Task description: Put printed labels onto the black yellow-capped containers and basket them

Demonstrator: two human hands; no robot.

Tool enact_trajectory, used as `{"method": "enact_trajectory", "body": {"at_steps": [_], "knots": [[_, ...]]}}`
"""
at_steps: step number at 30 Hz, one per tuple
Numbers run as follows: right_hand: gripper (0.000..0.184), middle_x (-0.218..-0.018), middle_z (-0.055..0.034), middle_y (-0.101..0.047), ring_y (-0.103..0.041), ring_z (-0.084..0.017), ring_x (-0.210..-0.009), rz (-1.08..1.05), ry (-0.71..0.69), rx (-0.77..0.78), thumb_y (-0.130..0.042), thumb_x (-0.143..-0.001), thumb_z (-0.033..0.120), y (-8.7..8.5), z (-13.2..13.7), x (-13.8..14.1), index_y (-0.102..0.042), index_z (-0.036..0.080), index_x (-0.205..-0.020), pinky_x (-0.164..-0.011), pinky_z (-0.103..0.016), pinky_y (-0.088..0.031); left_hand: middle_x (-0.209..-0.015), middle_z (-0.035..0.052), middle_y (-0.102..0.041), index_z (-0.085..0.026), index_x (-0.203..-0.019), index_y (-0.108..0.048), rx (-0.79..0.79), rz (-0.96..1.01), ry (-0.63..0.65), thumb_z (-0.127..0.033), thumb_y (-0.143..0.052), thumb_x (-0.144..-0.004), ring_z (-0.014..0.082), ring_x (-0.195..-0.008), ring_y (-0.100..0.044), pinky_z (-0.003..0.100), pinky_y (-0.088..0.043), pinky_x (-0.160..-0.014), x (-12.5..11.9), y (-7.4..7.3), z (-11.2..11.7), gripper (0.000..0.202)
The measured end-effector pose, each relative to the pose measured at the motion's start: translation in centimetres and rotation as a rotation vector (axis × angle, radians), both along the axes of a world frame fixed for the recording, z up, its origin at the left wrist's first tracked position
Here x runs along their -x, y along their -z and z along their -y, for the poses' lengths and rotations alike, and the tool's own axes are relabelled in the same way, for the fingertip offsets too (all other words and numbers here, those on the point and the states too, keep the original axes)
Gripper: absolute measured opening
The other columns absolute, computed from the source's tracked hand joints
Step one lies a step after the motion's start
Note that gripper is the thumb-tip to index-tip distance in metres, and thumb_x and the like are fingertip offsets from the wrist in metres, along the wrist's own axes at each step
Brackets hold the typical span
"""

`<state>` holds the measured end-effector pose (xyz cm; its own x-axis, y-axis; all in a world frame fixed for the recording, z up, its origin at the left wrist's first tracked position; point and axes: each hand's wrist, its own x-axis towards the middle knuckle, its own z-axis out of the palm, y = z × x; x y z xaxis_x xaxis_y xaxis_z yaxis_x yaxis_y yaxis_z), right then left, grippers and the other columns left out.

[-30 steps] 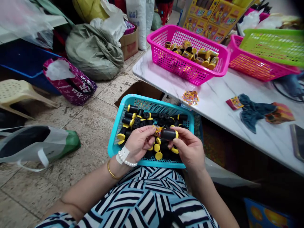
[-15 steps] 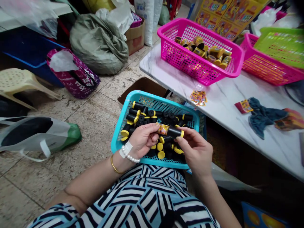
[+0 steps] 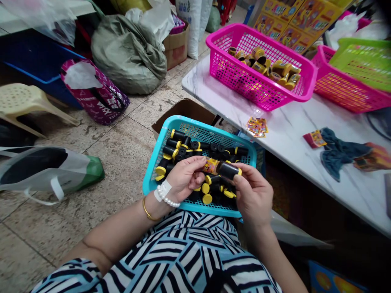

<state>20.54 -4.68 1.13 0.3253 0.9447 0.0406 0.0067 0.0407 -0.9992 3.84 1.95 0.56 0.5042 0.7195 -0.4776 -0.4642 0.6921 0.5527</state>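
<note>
A turquoise basket (image 3: 152, 167) rests on my lap, filled with several black tubes with yellow caps (image 3: 175, 146). Above it my right hand (image 3: 252, 195) pinches one black tube (image 3: 229, 169) by its yellow-capped end. My left hand (image 3: 183, 179) pinches an orange printed label (image 3: 211, 165) against the tube's other end. Both hands have their fingers closed around this one piece.
A white marble table (image 3: 284, 138) stands to the right with a pink basket (image 3: 244, 81) of labelled tubes, a second pink basket (image 3: 345, 89), a green basket (image 3: 360, 61), loose labels (image 3: 257, 125) and a blue cloth (image 3: 339, 152). Bags, a cardboard box (image 3: 183, 110) and a beige stool (image 3: 21, 101) crowd the floor at left.
The label now lies further round the tube, which has turned slightly in my fingers. The view has shifted a little to the left.
</note>
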Motion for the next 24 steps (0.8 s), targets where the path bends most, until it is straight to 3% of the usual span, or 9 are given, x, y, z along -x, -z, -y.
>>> {"method": "enact_trajectory", "body": {"at_steps": [6,13,17,20,22,24], "knots": [[0.02,-0.109,-0.0075,-0.077,-0.075,-0.022,-0.096,0.101,-0.028,0.001,-0.07,-0.087,0.028,0.2,0.3,0.5,-0.07,0.023,-0.106,-0.088,-0.036,-0.063,-0.071,-0.0009,-0.06,-0.01,-0.077,-0.063,0.043,0.077,0.011,-0.027,-0.075,-0.079,-0.0013,-0.038,-0.038,0.01,-0.021,-0.031,-0.4,0.0,0.1,0.021],[0.032,-0.119,-0.0082,-0.074,-0.076,-0.022,-0.094,0.493,-0.104,-0.106,-0.074,-0.081,0.021,-0.5,0.7,-1.2,-0.069,0.024,-0.112,-0.085,-0.035,-0.064,-0.068,-0.0004,-0.061,-0.009,-0.076,-0.064,0.122,0.115,0.014,-0.02,-0.07,-0.082,-0.0014,-0.037,-0.036,0.009,-0.022,-0.031,-0.6,-0.1,-0.2,0.015],[0.027,-0.114,-0.0067,-0.076,-0.076,-0.021,-0.092,0.3,-0.142,-0.063,-0.072,-0.084,0.022,-0.7,0.3,-1.2,-0.068,0.025,-0.11,-0.08,-0.033,-0.065,-0.071,-0.0007,-0.061,-0.009,-0.077,-0.063,0.125,0.128,0.018,-0.021,-0.071,-0.082,-0.0021,-0.037,-0.035,0.009,-0.021,-0.031,-0.7,0.0,-0.2,0.016],[0.021,-0.102,-0.0045,-0.078,-0.077,-0.02,-0.079,0.137,-0.218,0.011,-0.069,-0.087,0.025,-0.8,0.0,-1.2,-0.067,0.025,-0.108,-0.072,-0.033,-0.066,-0.068,-0.0019,-0.06,-0.01,-0.077,-0.063,0.08,0.123,0.029,-0.025,-0.074,-0.079,-0.0013,-0.037,-0.036,0.01,-0.02,-0.031,-0.6,0.3,0.1,0.019],[0.023,-0.096,-0.0036,-0.078,-0.076,-0.018,-0.072,0.21,-0.259,0.037,-0.068,-0.087,0.026,-1.0,-0.1,-1.4,-0.068,0.025,-0.111,-0.068,-0.032,-0.065,-0.067,-0.0021,-0.059,-0.011,-0.077,-0.063,0.051,0.108,0.033,-0.027,-0.076,-0.078,-0.0007,-0.037,-0.036,0.01,-0.019,-0.031,-0.5,0.4,0.3,0.02],[0.028,-0.094,-0.0031,-0.078,-0.074,-0.017,-0.071,0.418,-0.274,0.012,-0.068,-0.087,0.026,-1.4,-0.2,-1.6,-0.07,0.025,-0.114,-0.067,-0.03,-0.063,-0.067,-0.0019,-0.06,-0.011,-0.076,-0.064,0.033,0.092,0.032,-0.028,-0.077,-0.076,-0.0006,-0.038,-0.036,0.011,-0.019,-0.032,-0.5,0.4,0.4,0.021]]}}
